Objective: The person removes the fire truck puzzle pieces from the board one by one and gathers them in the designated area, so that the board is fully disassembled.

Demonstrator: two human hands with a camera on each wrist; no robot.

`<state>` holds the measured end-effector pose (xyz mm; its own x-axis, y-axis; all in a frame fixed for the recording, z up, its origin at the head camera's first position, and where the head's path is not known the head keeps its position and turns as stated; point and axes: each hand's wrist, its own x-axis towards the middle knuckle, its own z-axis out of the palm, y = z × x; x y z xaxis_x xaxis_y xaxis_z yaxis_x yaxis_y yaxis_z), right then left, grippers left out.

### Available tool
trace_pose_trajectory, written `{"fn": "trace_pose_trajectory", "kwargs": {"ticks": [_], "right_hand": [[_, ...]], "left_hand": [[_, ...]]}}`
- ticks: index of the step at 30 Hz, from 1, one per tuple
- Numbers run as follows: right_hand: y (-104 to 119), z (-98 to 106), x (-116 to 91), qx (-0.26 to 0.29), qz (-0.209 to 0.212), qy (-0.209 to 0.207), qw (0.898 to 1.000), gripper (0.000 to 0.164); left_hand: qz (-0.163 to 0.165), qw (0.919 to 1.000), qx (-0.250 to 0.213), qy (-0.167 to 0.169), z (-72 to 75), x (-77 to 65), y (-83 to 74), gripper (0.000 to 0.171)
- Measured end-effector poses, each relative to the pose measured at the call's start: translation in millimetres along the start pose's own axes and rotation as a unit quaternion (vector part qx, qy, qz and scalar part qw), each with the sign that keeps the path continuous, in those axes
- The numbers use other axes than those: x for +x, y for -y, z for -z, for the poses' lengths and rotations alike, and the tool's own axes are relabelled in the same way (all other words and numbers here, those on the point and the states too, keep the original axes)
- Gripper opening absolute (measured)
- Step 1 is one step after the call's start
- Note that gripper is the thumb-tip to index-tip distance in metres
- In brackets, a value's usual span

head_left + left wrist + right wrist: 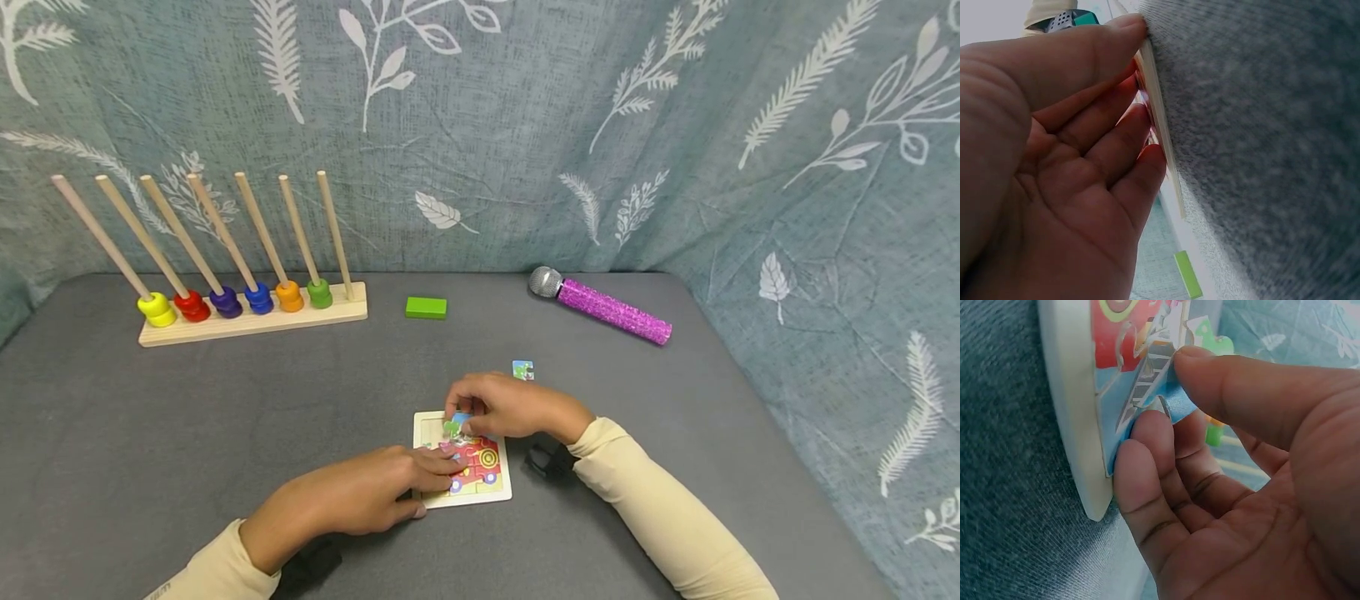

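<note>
A small jigsaw puzzle in a pale wooden tray (505,490) lies on the table, its joined pieces showing a red vehicle. My left hand (367,492) rests its straight fingers on the pieces, with the thumb at the tray's near edge. Over the far side of the tray, my right hand (517,407) pinches a blue and green puzzle piece (454,427) between thumb and fingers. The right wrist view shows this piece (1209,337) tilted above a printed ladder. Bare wood shows in the tray's far left corner. Just beyond the right hand lies a loose puzzle piece (522,368).
A wooden peg stand (255,327) with coloured beads stands at the back left. Near the back middle lies a green block (426,307). A glittery purple microphone (611,311) lies at the back right. Leaf-patterned cloth (480,150) hangs behind the grey table (225,417).
</note>
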<state>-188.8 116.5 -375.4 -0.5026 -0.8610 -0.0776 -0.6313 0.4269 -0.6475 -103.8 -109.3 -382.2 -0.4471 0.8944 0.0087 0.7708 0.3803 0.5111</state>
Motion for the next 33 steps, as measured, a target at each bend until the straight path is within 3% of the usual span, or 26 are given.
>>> {"fn": "trace_pose_trajectory", "kwargs": {"ticks": [16, 23, 33], "right_hand": [[-2, 6, -4, 0.082, -0.008, 0.017, 0.996, 0.018], [-8, 8, -7, 0.098, 0.021, 0.014, 0.995, 0.025], [-20, 14, -21, 0.139, 0.005, -0.039, 0.99, 0.023]], "left_hand": [[0.014, 0.9998, -0.007, 0.01, 2.5, -0.4, -1.7, 0.039], [0.021, 0.9996, -0.016, 0.012, 2.5, -1.0, -1.4, 0.039], [0.039, 0.9988, -0.02, 0.022, 1.5, 0.8, -3.0, 0.042]]}}
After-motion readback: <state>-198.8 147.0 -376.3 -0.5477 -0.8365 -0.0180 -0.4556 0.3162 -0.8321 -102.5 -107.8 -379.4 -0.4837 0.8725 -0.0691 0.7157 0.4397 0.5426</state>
